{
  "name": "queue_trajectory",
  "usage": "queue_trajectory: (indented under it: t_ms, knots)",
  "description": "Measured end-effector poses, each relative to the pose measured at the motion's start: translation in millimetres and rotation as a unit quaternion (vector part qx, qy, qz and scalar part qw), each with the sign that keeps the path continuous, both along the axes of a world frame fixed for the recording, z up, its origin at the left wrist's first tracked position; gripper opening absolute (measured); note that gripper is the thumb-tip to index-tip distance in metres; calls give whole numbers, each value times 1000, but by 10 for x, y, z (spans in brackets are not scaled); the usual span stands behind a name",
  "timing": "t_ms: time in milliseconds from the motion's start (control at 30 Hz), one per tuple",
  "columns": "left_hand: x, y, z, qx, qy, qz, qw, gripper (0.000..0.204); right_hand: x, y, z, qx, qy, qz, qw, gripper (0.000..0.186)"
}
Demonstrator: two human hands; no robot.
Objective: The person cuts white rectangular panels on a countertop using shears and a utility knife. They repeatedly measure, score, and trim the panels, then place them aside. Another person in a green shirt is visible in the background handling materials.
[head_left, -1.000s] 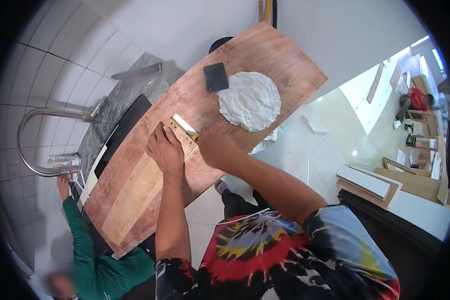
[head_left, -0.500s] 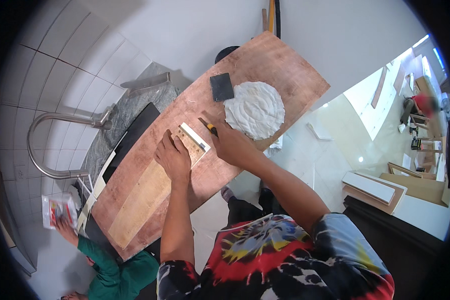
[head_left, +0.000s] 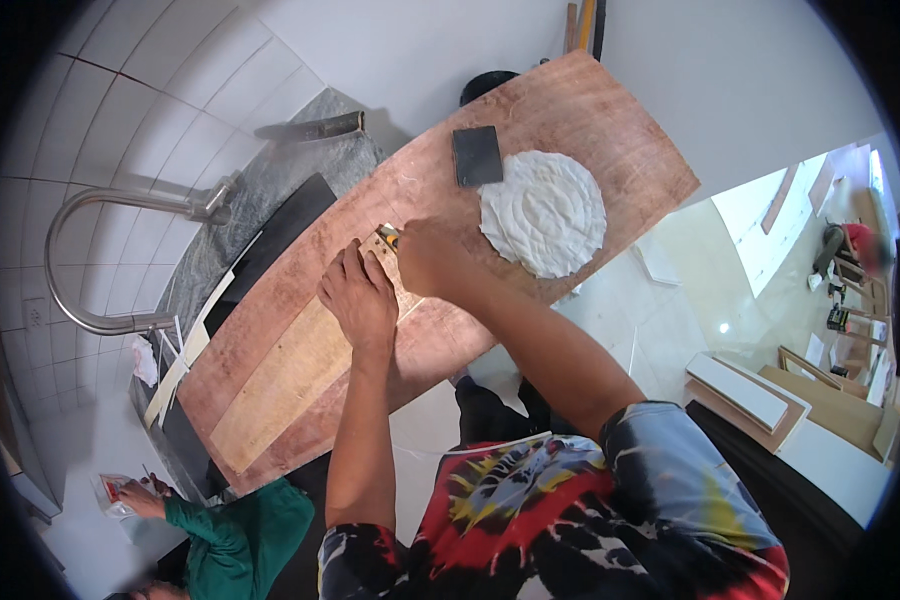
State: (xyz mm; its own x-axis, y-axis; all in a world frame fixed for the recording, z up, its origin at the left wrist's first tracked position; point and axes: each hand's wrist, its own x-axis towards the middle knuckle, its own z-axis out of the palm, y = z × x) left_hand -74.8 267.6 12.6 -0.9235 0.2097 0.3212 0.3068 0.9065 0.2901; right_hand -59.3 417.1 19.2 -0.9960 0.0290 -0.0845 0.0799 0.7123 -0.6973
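Observation:
My left hand [head_left: 360, 300] lies with fingers stretched out on a long, pale wooden strip [head_left: 280, 400], pressing near its far end. In my right hand [head_left: 435, 260] is a utility knife [head_left: 389, 238] with a yellow and black handle. Its front end is at the far end of the strip, just beyond my left fingertips. The blade's exact contact is hidden by my right hand. Under the strip is a reddish-brown plywood board [head_left: 620, 130]. A round, crumpled white cloth pad [head_left: 543, 215] and a dark rectangular block [head_left: 478, 156] rest on the board to the right.
A curved metal faucet [head_left: 58, 250] and grey stone counter [head_left: 320, 135] are on the left by the tiled wall. A person in a green sleeve [head_left: 210, 535] handles a small packet [head_left: 113, 492] at lower left. White and brown panels [head_left: 735, 390] lie to the right.
My right hand has moved left with the utility knife, from beside the strip to its far end. The white piece there is now covered. The other person's packet has moved down.

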Motion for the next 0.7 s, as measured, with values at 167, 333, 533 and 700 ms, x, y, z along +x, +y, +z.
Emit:
queue_trajectory:
  t_ms: [167,333,533,700]
  knots:
    - [-45,14,49,-2,-2,-17,1000,38,-115,40,139,19,-39,56,997,21]
    - [-55,-19,40,3,0,-10,1000,39,72,-73,-35,65,45,22,997,20]
    - [-25,-48,33,3,-14,9,1000,39,741,0,330,48,-120,19,991,21]
    - [19,63,7,16,-28,0,999,42,1547,101,140,70,-108,-44,991,26]
